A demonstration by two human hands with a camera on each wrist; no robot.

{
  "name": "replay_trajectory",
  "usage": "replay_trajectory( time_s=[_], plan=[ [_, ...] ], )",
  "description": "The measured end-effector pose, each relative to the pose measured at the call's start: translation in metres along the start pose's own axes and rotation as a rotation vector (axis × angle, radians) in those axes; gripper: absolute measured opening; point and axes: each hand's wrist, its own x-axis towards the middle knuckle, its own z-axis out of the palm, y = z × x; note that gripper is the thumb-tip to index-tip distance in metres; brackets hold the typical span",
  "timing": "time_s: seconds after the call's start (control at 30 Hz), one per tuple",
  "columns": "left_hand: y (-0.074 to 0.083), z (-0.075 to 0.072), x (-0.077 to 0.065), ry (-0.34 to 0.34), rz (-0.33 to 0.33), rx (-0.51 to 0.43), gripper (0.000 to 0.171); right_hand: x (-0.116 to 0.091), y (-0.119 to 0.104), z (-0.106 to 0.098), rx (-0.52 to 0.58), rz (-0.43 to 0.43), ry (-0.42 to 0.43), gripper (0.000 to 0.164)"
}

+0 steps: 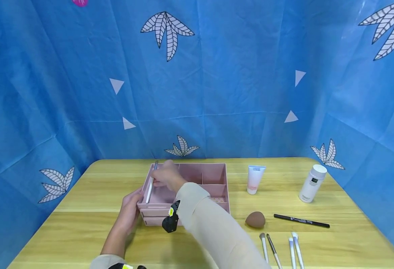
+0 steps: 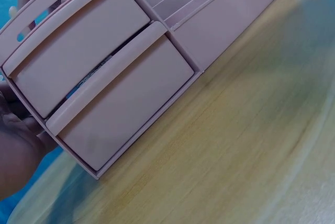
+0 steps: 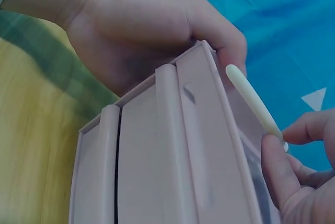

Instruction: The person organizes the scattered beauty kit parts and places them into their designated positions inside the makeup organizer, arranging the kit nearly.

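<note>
A pink desktop organizer [image 1: 156,212] with several compartments stands on the table, its two drawer fronts [image 2: 128,101] facing me. My left hand [image 1: 129,210] holds its left side, the thumb at the upper rim in the right wrist view. Over the long left compartment, my right hand [image 1: 168,176] pinches a slim brush with a white handle [image 3: 256,101]. The brush slants, its handle end toward me near the front rim and its darker tip toward the back. Whether the brush touches the compartment floor cannot be told.
To the right stand a small white-and-pink tube [image 1: 255,180] and a white bottle [image 1: 313,184]. Nearer lie a brown makeup sponge [image 1: 255,219], a black pencil [image 1: 301,220] and several makeup brushes [image 1: 292,250]. A blue curtain [image 1: 237,93] hangs behind the wooden table [image 1: 82,220].
</note>
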Motion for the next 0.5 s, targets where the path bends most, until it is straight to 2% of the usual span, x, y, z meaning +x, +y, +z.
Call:
replay_trajectory(
  time_s=[0.23, 0.5],
  plan=[
    [0.002, 0.000, 0.000, -0.020, -0.004, 0.008, 0.046, 0.006, 0.005, 0.008, -0.017, -0.016, 0.050, 0.013],
    [0.001, 0.000, 0.002, 0.005, -0.014, -0.009, 0.045, 0.007, 0.003, 0.012, -0.192, 0.001, 0.083, 0.006]
  ],
)
